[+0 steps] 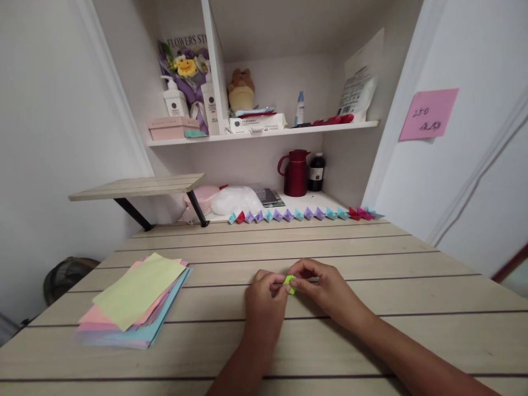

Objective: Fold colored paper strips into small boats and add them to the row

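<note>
A small folded piece of bright green paper [291, 285] is pinched between both hands, just above the middle of the wooden table. My left hand [267, 294] grips its left side with thumb and fingers pressed together. From the right, my right hand [324, 283] holds the other side between thumb and forefinger. The fingers cover part of the paper, so its full folded shape is hidden. To the left lies a loose stack of coloured paper sheets [140, 291], with a yellow sheet on top and pink, purple and blue ones beneath.
Small folded paper boats [289, 215] in several colours line the back edge of the table [371, 352]. A raised wooden stand [140, 186] is at the back left. Behind are a red jug [296, 173], a dark bottle [316, 171] and a loaded shelf [338, 128].
</note>
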Motion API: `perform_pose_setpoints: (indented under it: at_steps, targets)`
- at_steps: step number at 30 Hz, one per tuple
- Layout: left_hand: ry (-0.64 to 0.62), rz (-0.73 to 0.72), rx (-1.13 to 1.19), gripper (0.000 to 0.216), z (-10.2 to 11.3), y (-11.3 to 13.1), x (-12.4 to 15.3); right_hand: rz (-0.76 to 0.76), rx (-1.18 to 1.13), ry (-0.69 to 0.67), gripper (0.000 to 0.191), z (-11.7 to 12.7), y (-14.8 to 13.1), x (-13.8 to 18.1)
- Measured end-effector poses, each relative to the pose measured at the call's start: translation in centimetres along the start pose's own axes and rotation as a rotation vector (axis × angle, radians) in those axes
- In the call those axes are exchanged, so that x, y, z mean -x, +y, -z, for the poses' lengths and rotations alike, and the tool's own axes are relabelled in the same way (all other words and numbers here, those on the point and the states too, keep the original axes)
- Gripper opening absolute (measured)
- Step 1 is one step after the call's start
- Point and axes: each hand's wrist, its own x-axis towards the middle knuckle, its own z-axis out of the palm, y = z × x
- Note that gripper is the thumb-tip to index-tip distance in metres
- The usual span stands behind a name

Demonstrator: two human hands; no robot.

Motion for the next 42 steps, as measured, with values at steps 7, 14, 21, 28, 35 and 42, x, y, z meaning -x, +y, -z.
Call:
perform_pose_setpoints:
  at_steps: [7,14,21,28,35,42]
  targets:
    - [0.061,-0.05,-0.097,0.015,0.14,0.25,0.2,-0.044,0.017,0.035,0.007,0.01,0.09,0.02]
    - [0.008,-0.01,-0.079,0.014,-0.11,0.15,0.19,-0.078,0.0,-0.026,0.009,-0.02,0.24,0.09]
    - [0.015,-0.002,-0.128,0.012,-0.17,-0.14,0.26,-0.069,0.082,-0.051,0.006,-0.02,0.7,0.2]
    - [0.013,0.022,-0.109,0.009,-0.14,0.09,0.18,-0.04,0.028,-0.055,0.005,0.13,0.53,0.22]
    - [0.037,0.009,-0.158,0.012,-0.22,0.08,0.1,-0.044,0.059,-0.073,0.009,0.34,0.19,0.43]
    - [0.028,0.001,-0.118,0.01,-0.31,-0.02,0.05,-0.038,0.068,-0.07,0.011,0.4,0.19,0.41]
